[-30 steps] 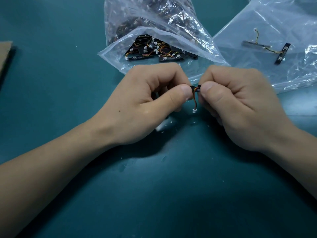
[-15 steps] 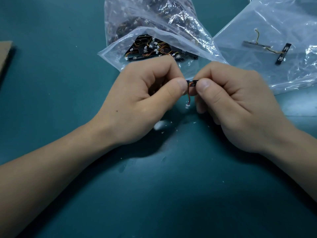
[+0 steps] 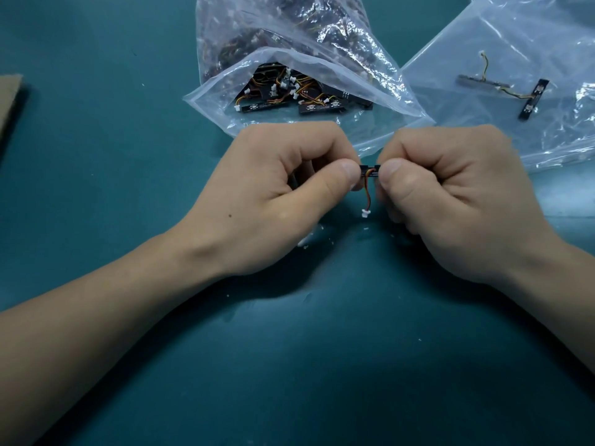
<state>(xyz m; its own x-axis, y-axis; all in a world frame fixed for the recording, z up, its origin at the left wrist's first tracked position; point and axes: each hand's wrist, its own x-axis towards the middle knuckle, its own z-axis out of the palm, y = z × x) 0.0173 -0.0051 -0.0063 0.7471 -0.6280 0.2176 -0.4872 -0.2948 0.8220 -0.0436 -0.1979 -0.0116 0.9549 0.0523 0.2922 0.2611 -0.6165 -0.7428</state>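
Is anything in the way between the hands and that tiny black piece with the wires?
No, nothing visible. The left hand and the right hand pinch the black piece at its two ends. Its wires hang down between them, ending in a white plug.

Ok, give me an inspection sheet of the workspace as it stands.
Surface: teal mat, shadowed under the arms.
Job's things: small black board held between the hands; open bag full of similar boards behind them; second bag at right with two wired strips, in or on it, cannot tell.
Clutter: white bits on the mat below the hands.
Hands: left hand and right hand each pinch one end of the board.
Cables: short wire hangs from the board, white plug at its end.
Surroundings: cardboard at the left edge.
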